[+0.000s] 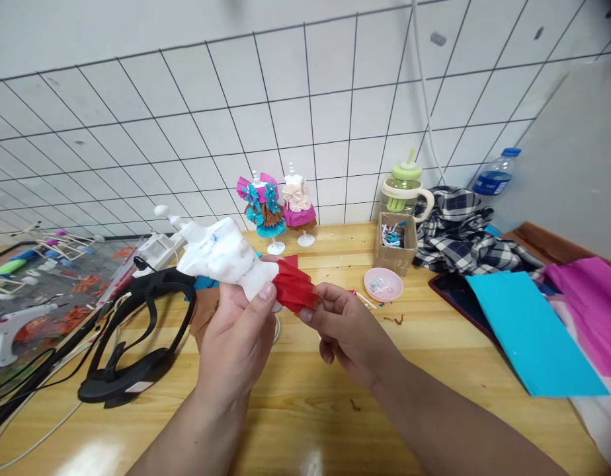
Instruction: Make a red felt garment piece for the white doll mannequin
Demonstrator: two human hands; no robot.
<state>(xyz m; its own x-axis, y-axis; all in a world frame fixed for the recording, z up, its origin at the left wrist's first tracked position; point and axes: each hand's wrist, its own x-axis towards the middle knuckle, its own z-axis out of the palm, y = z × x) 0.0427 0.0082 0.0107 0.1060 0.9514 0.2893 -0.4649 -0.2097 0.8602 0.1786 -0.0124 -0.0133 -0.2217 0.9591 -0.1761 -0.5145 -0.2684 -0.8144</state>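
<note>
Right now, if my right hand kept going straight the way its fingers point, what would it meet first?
The right hand points left, so probably the white mannequin torso held in the left hand, just past the pleated red paper it pinches.

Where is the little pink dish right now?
In the head view the pink dish sits on the wooden table, right of centre, just in front of the small cardboard box and just beyond the right hand.

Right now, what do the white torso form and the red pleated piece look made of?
White torso form: likely hard plastic, smooth with a slight sheen. Red pleated piece: looks like thin paper, matte, with sharp fan folds. Left hand grips the form; right hand pinches the pleats.
</note>
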